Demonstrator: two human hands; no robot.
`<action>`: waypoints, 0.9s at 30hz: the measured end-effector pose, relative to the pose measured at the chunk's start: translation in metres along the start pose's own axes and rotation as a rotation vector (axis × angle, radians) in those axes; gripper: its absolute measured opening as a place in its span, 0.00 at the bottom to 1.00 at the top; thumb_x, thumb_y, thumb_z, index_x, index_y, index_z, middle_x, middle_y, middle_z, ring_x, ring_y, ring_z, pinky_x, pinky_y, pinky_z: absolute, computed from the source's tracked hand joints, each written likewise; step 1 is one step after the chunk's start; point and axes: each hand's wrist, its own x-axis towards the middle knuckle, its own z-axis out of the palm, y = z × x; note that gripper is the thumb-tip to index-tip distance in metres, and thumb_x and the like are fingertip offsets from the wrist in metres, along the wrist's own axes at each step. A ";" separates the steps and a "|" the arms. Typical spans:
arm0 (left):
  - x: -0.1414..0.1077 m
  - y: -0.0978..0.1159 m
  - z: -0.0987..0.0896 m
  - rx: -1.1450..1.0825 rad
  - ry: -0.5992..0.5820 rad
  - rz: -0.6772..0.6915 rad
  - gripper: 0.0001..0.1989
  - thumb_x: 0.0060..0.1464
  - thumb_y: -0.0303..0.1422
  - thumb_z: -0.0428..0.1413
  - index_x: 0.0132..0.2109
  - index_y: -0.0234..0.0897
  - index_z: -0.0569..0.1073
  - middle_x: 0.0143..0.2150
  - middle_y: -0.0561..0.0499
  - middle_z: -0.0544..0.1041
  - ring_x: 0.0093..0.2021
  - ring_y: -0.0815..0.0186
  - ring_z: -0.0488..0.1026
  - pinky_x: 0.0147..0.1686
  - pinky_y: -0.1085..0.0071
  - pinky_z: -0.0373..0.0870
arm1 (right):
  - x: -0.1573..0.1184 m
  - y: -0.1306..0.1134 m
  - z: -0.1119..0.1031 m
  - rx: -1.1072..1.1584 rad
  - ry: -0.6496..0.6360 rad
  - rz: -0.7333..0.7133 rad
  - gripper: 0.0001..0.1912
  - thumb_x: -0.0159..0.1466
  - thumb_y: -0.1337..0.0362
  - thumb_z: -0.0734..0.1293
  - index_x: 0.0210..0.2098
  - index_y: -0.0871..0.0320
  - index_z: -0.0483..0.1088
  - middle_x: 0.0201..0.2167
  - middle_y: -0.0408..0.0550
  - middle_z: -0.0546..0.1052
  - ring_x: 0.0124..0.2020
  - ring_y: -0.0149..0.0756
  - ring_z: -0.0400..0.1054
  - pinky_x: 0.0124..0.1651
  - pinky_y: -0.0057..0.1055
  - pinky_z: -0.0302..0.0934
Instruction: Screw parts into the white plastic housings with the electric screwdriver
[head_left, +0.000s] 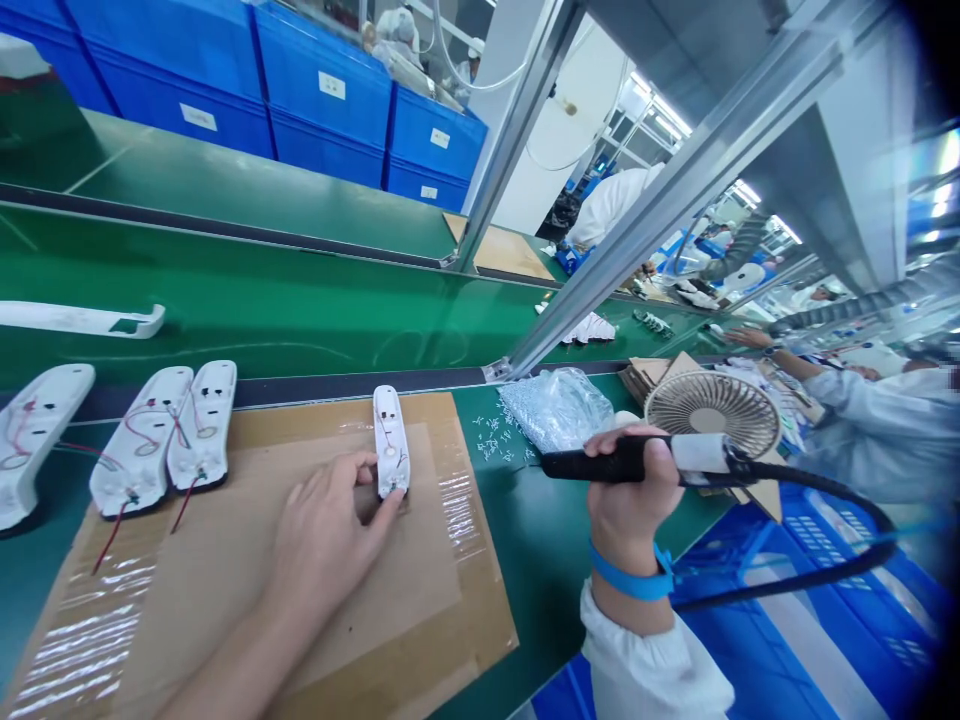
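On the green bench [551,535] lies our taped cardboard sheet [420,575]. Our right hand [630,495], off past its right edge, has its fingers wrapped round a black corded tool [589,462]; our left hand [324,522], the nearer, pinches the white housing [391,440] at its lower end between thumb and forefinger. The housing lies on the sheet, long axis running away from us, left of and well apart from the tool's thin tip [532,466].

At the left fingers [384,520], a housing [391,440] lies on cardboard [375,620] on the table [551,545]; left of them lie three more housings [142,460], right a plastic bag [559,408], farther right a fan guard [703,417], crates [326,60] beyond.
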 end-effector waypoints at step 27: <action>-0.003 0.019 -0.007 -0.111 -0.118 0.161 0.11 0.60 0.32 0.68 0.48 0.42 0.78 0.47 0.48 0.84 0.47 0.53 0.80 0.46 0.57 0.73 | -0.052 -0.083 0.088 0.347 -0.513 0.270 0.21 0.65 0.42 0.76 0.36 0.54 0.78 0.22 0.40 0.69 0.22 0.35 0.63 0.28 0.35 0.64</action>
